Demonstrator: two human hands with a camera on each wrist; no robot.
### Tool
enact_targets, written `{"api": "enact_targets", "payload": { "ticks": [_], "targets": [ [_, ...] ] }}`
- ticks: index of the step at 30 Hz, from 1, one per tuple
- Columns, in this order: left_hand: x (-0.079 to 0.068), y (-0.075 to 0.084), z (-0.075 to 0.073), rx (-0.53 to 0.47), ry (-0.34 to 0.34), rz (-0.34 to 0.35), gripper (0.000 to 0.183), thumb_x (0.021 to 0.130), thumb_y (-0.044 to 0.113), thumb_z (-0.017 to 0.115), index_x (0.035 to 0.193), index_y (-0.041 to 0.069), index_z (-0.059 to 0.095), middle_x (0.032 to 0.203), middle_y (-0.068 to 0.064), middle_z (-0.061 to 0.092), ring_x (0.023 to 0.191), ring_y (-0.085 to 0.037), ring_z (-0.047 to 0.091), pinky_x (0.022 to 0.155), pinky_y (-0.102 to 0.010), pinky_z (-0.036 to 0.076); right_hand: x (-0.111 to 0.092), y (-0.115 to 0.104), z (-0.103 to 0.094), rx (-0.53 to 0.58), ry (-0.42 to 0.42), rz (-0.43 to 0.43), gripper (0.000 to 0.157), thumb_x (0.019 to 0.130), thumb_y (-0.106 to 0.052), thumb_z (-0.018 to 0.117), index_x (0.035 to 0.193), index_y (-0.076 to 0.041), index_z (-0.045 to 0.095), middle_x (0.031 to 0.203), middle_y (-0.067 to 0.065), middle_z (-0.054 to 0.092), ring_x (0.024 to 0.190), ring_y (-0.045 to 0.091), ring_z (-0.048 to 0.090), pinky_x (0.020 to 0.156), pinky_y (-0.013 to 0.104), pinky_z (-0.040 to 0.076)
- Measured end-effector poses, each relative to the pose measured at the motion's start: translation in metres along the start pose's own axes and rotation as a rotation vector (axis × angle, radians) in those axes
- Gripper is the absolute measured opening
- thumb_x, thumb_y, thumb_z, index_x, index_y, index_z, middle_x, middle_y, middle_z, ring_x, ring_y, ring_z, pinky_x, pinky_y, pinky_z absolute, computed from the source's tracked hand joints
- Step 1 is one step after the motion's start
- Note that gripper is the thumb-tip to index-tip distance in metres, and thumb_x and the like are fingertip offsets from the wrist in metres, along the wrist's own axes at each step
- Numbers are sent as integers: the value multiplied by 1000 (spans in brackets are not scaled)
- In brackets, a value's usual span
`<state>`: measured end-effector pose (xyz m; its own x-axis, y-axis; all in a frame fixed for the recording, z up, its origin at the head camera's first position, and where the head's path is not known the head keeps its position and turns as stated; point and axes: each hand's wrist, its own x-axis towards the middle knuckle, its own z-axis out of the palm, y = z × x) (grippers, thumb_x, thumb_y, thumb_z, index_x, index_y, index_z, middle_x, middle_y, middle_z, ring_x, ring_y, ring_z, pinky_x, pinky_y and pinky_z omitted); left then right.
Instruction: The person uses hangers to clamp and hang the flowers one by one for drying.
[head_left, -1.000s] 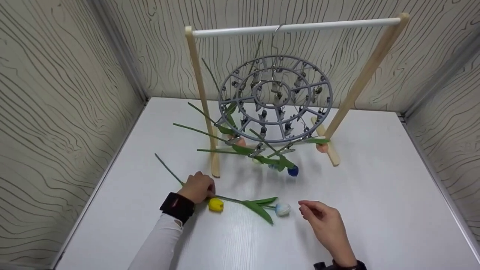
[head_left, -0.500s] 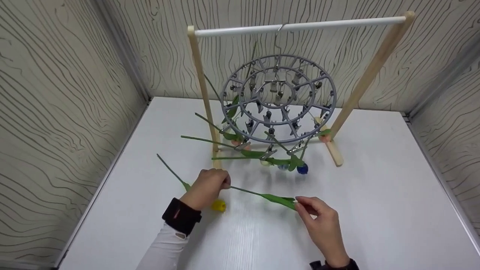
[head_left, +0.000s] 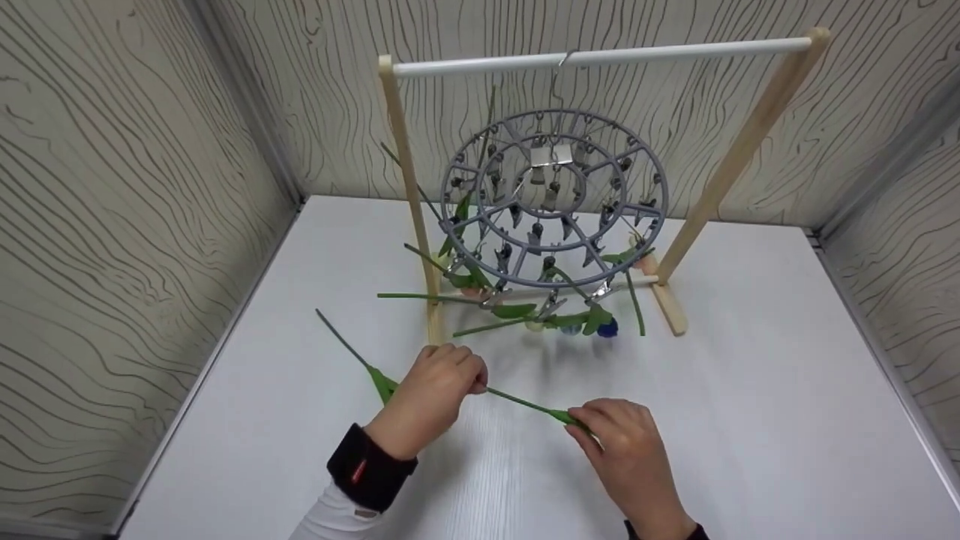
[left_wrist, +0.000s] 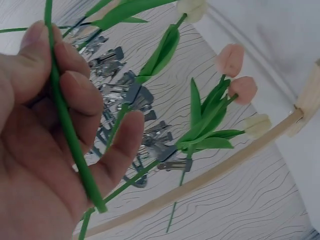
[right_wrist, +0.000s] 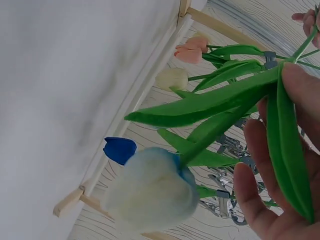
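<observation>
Both hands hold one artificial tulip with a white and pale blue bloom (right_wrist: 150,190). My left hand (head_left: 439,394) pinches its green stem (left_wrist: 70,132) near the cut end, between thumb and index finger. At the other end, my right hand (head_left: 626,450) pinches it at the base of the leaves (right_wrist: 210,100); the bloom is hidden behind this hand in the head view. Left of my left hand, a second tulip (head_left: 381,382) lies on the table, its yellow bloom now covered by the hand and wrist.
Behind the hands, a grey round clip hanger (head_left: 555,285) hangs from the white bar (head_left: 487,64) of a wooden rack (head_left: 720,180). Several tulips hang clipped to it, among them a blue one (right_wrist: 120,150) and pink ones (left_wrist: 231,61). Patterned walls enclose the white table (head_left: 787,390).
My right hand has moved in and taken hold of the white-blue tulip by its leaves. My left hand has lifted the stem and shifted right. The hanger with its clipped tulips has turned slightly.
</observation>
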<state>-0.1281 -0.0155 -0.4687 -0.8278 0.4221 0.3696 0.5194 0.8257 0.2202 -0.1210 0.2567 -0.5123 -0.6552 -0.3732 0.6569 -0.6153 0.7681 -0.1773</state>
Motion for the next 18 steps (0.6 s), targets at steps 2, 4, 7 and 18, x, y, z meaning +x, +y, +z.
{"api": "enact_targets", "payload": {
  "ticks": [2,4,7,18],
  "targets": [
    [-3,-1,-4,36,14,31,9,93,10,74,89,14,66,84,3,63,86,-15,60,81,-35,51,-1,-7,2,-34,2,-1,31,63,-12,98,88,-16,81,85,-7,73,81,12,68,79,43,55],
    [-6,-3,-7,80,41,70,10,90,11,77,87,15,68,83,3,63,85,-14,61,79,-33,50,-1,-14,7,-57,-2,10,30,64,-12,97,88,-17,80,84,-7,74,81,13,68,83,48,54],
    [-9,-7,-12,148,104,140,12,84,16,82,85,16,70,80,4,64,83,-14,62,77,-31,50,-1,-26,16,-80,-14,42,30,65,-11,97,89,-17,80,84,-6,75,81,14,68,88,56,53],
    [-14,-17,-31,211,311,341,13,80,16,88,83,18,75,82,5,67,84,-14,61,95,-35,57,0,-47,36,-85,-37,93,27,69,-6,93,88,-17,78,82,-8,74,81,7,68,79,36,59]
  ]
}}
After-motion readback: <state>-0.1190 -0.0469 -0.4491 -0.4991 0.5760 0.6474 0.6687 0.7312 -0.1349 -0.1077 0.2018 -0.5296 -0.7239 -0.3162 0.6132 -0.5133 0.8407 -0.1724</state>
